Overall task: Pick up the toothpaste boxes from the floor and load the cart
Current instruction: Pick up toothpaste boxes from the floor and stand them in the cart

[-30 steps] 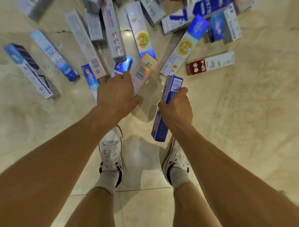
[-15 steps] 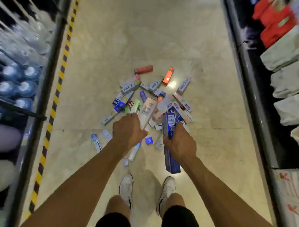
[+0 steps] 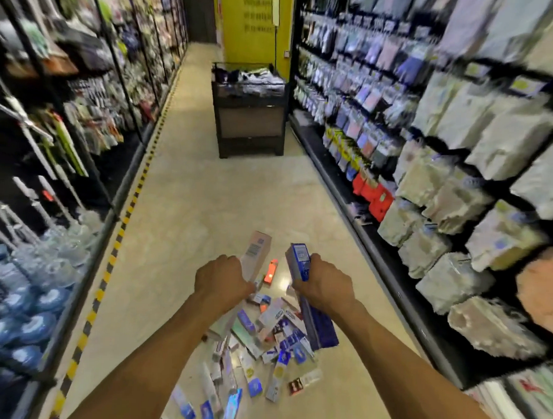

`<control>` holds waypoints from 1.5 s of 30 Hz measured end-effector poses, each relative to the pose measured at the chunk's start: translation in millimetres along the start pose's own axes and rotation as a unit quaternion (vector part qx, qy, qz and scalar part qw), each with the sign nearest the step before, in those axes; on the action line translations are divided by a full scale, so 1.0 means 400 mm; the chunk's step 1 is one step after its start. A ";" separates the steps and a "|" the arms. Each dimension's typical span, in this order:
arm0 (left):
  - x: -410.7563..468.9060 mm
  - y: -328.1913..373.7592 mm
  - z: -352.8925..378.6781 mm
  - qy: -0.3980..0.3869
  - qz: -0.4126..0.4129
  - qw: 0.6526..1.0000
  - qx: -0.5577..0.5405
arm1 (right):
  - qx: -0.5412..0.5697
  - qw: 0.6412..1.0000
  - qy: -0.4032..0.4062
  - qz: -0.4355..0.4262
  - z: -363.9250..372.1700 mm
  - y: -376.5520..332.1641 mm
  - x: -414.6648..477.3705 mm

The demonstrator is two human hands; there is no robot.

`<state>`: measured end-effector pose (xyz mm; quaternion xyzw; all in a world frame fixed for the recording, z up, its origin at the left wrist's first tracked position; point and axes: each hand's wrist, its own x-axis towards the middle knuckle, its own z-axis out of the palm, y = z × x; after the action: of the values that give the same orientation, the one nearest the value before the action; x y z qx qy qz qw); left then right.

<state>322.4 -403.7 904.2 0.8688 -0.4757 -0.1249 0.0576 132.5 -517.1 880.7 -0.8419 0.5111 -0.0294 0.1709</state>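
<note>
Nearest, the pile of toothpaste boxes (image 3: 263,338) lies scattered on the floor (image 3: 205,206) under the 2 forearms, with many boxes not yet picked up. Above it, the left hand (image 3: 221,281) curls round a pale box (image 3: 256,254) that shows a barcode. The right hand (image 3: 327,289) grips a long blue box (image 3: 322,330) in its upper half, so the lower end hangs over the pile. Both boxes are clear of the floor.

To carry them well, I judge that the right hand should hold nearer the box's middle, since the long free end can swing. Light cardboard needs a firm squeeze, not a crushing one.

Just past the hands, an orange box (image 3: 271,272) lies apart from the pile. Shelves (image 3: 461,154) crowd the aisle, so the 2 boxes should travel close to the body. Far down the aisle stands a dark stand (image 3: 249,119) with goods on top. I cannot tell whether it is the cart.
</note>
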 end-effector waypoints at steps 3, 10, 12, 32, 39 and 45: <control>-0.026 0.033 -0.043 -0.017 0.054 0.998 -0.004 | 0.001 0.999 0.029 0.034 -0.047 -0.008 -0.061; -0.097 0.181 -0.106 -0.046 0.219 0.974 0.044 | 0.010 0.978 0.095 0.187 -0.124 0.055 -0.286; -0.134 0.237 -0.103 -0.054 0.269 0.960 0.059 | 0.030 0.964 0.106 0.243 -0.143 0.091 -0.378; -0.924 0.954 0.165 -0.150 0.530 0.832 0.058 | 0.135 0.800 0.247 0.530 -0.209 0.592 -1.382; -1.223 1.140 0.319 -0.171 0.547 0.818 0.059 | 0.140 0.753 0.256 0.589 -0.195 0.777 -1.709; -1.353 1.293 0.441 -0.194 0.548 0.806 0.113 | 0.155 0.706 0.248 0.645 -0.165 0.940 -1.856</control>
<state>-425.1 -225.0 935.3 0.4216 -0.8846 -0.1840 -0.0759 -555.3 -45.5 916.2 -0.2313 0.9416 -0.1987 0.1428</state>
